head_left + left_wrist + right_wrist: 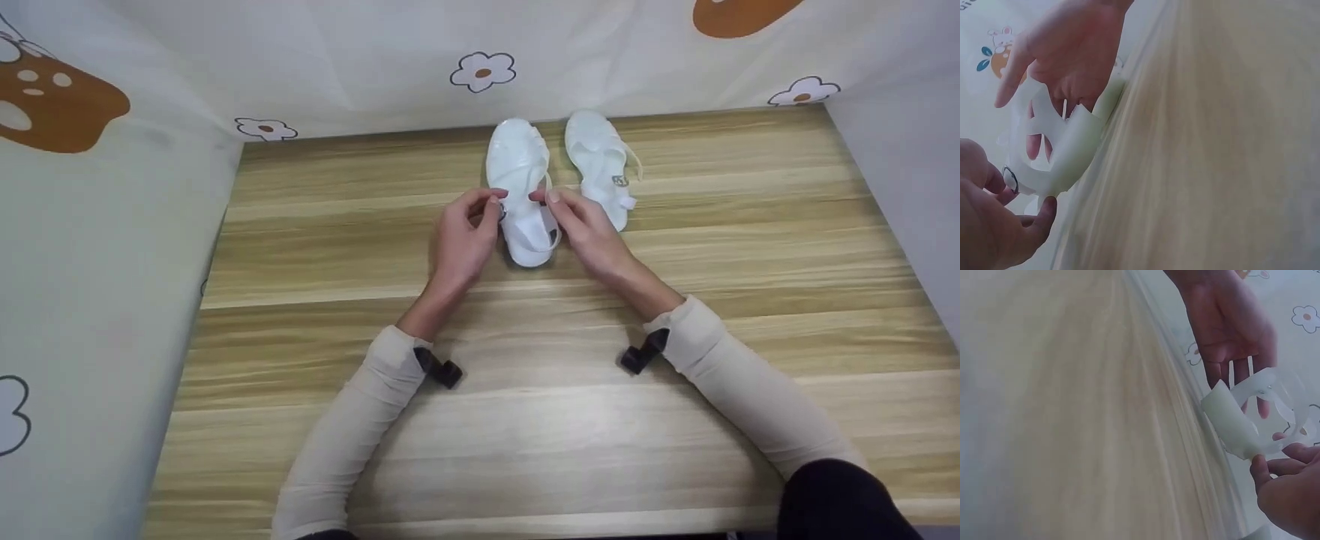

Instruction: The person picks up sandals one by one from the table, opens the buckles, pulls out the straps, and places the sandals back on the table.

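Two white sandals lie side by side near the back of the tabletop, toes pointing away. My left hand [463,238] grips the nearer-left sandal [517,154] at its left side, thumb and index finger by a small metal buckle [1010,179]. On the opposite side my right hand [600,236] pinches the same sandal's edge near the ankle strap [556,234]. Through the strap openings, in the left wrist view, some fingers of the right hand [1078,56] show behind the sandal. Just right of it rests the other sandal [589,135], its loose strap and buckle [620,181] to the right.
The wood-grain tabletop [525,420] spreads out in front of the hands. A pale cloth wall [375,67] printed with flowers rises right behind the sandals' toes, and pale side walls stand at left and right. Black camera mounts [442,369] sit on both wrists.
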{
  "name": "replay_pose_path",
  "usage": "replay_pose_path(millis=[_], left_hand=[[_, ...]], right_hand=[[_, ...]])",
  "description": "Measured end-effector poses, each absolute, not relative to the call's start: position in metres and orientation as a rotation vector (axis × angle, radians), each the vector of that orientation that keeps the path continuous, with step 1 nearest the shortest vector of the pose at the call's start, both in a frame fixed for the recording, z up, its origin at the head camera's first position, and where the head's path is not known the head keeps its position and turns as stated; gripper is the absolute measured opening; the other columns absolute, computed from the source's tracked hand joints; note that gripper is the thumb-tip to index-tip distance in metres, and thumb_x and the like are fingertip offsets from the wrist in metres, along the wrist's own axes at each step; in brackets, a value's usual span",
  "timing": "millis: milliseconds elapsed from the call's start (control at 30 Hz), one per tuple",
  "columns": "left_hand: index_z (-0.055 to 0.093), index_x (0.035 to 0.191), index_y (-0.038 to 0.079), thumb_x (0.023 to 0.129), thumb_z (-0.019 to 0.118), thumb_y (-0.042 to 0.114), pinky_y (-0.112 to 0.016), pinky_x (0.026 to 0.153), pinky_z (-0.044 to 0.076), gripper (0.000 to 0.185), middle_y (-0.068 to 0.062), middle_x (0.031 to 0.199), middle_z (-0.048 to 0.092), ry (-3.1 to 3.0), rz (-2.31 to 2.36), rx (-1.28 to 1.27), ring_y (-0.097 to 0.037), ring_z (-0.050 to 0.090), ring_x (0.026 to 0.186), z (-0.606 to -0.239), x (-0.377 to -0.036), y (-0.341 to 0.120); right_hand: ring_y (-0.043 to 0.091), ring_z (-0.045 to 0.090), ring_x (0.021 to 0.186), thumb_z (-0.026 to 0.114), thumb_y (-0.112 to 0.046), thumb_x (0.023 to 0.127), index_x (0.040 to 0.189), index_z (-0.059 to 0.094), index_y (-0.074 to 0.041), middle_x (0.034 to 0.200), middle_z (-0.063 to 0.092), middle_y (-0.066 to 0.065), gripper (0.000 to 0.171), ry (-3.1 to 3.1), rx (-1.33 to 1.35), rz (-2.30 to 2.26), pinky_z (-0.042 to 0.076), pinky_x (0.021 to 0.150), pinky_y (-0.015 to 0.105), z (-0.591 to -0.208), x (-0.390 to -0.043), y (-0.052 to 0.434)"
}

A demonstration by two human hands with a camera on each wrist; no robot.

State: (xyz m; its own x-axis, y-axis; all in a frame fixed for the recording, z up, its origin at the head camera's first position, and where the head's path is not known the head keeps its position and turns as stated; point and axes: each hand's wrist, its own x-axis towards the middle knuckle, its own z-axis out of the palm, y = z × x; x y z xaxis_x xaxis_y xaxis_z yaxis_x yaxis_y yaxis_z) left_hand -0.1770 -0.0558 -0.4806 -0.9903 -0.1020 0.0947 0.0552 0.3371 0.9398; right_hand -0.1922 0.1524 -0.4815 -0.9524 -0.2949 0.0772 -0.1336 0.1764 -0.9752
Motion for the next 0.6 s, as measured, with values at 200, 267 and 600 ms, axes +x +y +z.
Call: replay_pose_path(millis=[200, 267, 600], left_hand=[[0.081, 0.116, 0.016, 0.107, 0.065, 0.023, -0.027, 0.084, 0.060, 0.020, 0.001, 0.110, 0.081, -2.460, -1.754, 0.000, -0.010, 0.074, 0.102, -0.480, -0.164, -0.051], [0.081, 0.116, 0.015, 0.106, 0.065, 0.023, -0.026, 0.083, 0.060, 0.020, 0.000, 0.107, 0.081, -2.466, -1.763, -0.009, -0.010, 0.074, 0.100, -0.480, -0.161, -0.049], [0.079, 0.113, 0.013, 0.103, 0.067, 0.017, -0.029, 0.088, 0.061, 0.016, -0.001, 0.109, 0.080, -2.505, -1.783, -0.063, -0.011, 0.077, 0.102, -0.484, -0.151, -0.045]], right_hand=[[0.029, 0.054, 0.147, 0.042, -0.008, 0.112, 0.140, 0.063, 0.009, 0.148, 0.064, 0.025, 0.040, 2.209, -0.437, -1.927, 0.041, 0.122, 0.033, -0.481, -0.176, 0.168], [0.030, 0.053, 0.147, 0.042, -0.004, 0.108, 0.141, 0.062, 0.010, 0.149, 0.063, 0.026, 0.041, 2.178, -0.442, -1.932, 0.041, 0.121, 0.031, -0.482, -0.172, 0.172], [0.032, 0.051, 0.149, 0.043, -0.001, 0.104, 0.142, 0.061, 0.010, 0.152, 0.060, 0.025, 0.043, 2.167, -0.442, -1.826, 0.042, 0.116, 0.025, -0.484, -0.156, 0.192]])
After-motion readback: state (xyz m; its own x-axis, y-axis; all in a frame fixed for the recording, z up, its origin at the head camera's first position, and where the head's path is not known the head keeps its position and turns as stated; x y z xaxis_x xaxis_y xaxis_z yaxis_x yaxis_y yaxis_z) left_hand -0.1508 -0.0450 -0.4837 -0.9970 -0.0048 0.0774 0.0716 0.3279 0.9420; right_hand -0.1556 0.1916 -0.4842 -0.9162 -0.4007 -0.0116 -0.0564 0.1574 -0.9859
